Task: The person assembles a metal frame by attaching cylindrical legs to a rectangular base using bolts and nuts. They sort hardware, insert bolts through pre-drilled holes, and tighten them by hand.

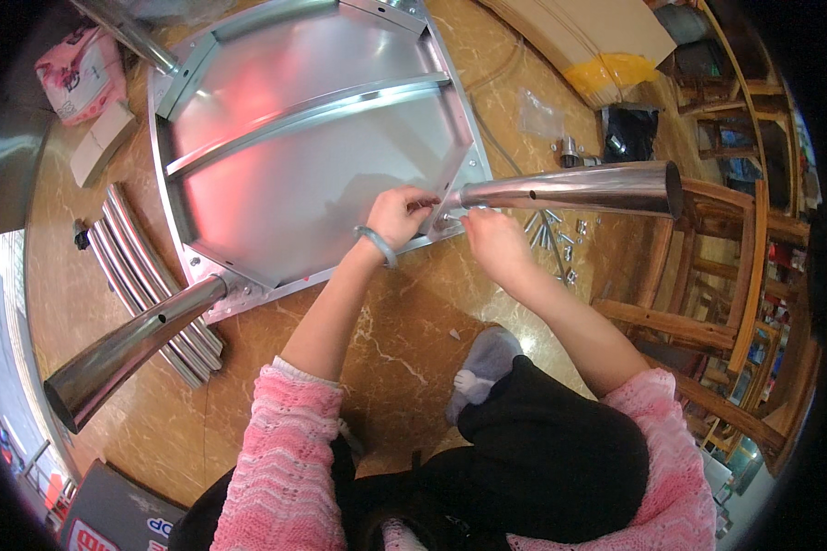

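A square stainless steel tabletop [340, 174] lies underside up on the floor, with tubular metal legs standing at several corners. Both my hands are at its near right corner, beside the base of the right leg [579, 188]. My left hand [397, 219], with a bangle on its wrist, has its fingers curled in against the corner bracket. Close by, my right hand [501, 243] is closed in a pinch at the bolt area of the same corner. What either hand's fingers hold is too small to make out. The near left leg [142, 349] slants out toward me.
Metal tubes [138, 266] lie to the left of the tabletop. Loose bolts [544, 230] are scattered under the right leg. A wooden chair [680, 266] stands at the right. Cardboard [588, 32] and a black plastic bag [629, 129] lie at the far right.
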A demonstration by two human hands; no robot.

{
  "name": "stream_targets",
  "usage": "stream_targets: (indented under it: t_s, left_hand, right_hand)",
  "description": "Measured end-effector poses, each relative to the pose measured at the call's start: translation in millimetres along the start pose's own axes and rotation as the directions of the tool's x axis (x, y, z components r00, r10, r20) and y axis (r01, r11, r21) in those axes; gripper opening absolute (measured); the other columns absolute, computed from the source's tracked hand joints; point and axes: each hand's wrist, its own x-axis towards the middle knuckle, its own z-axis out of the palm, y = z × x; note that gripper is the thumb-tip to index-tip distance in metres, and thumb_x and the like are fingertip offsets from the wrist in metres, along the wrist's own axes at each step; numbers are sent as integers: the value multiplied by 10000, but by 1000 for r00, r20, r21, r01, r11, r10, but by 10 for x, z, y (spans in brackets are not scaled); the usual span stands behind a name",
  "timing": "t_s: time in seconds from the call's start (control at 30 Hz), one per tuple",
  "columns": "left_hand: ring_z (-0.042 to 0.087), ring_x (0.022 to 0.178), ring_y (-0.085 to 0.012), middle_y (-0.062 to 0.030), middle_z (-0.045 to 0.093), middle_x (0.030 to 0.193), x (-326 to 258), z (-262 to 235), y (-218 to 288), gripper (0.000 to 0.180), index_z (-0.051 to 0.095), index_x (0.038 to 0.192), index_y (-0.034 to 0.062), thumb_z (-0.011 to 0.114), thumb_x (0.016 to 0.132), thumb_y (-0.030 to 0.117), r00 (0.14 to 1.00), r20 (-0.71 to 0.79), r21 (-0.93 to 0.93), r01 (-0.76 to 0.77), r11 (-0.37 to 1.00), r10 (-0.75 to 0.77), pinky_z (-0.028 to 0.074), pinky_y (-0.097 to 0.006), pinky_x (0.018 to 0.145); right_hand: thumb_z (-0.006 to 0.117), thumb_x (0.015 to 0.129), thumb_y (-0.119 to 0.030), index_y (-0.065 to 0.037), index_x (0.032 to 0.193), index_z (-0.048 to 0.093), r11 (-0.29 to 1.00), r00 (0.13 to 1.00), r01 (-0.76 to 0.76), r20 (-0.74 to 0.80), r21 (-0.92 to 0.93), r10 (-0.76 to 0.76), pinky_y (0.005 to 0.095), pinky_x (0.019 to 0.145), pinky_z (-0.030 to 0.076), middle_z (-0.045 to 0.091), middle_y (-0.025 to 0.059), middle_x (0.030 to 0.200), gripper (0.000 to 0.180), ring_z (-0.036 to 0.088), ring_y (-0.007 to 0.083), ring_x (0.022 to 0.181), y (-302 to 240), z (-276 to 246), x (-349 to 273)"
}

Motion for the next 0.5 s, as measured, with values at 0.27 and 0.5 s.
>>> stream_targets:
  t_s: [0.27, 0.5]
  left_hand:
    - [611, 745, -259, -128, 642, 821, 2, -30, 14, 137, 679, 862, 61, 614, 747, 97, 990, -139, 57, -22, 998, 30, 475, -327, 679]
    - [568, 734, -277, -92, 637, 779, 9, -7, -53, 105, 686, 801, 94, 634, 725, 146, 990, -142, 84, 2, 996, 9, 427, -365, 752]
  right_hand:
    - [463, 866, -162, -26, 796, 592, 982, 992, -22, 116, -188, 45, 409, 627, 517, 626, 175, 740, 201, 633, 326, 690, -66, -36, 61]
    - [527, 847, -208, -23, 717, 549, 998, 999, -44, -6, -48, 44, 433, 584, 491, 598, 180, 683, 228, 605, 343, 640, -57, -13, 37]
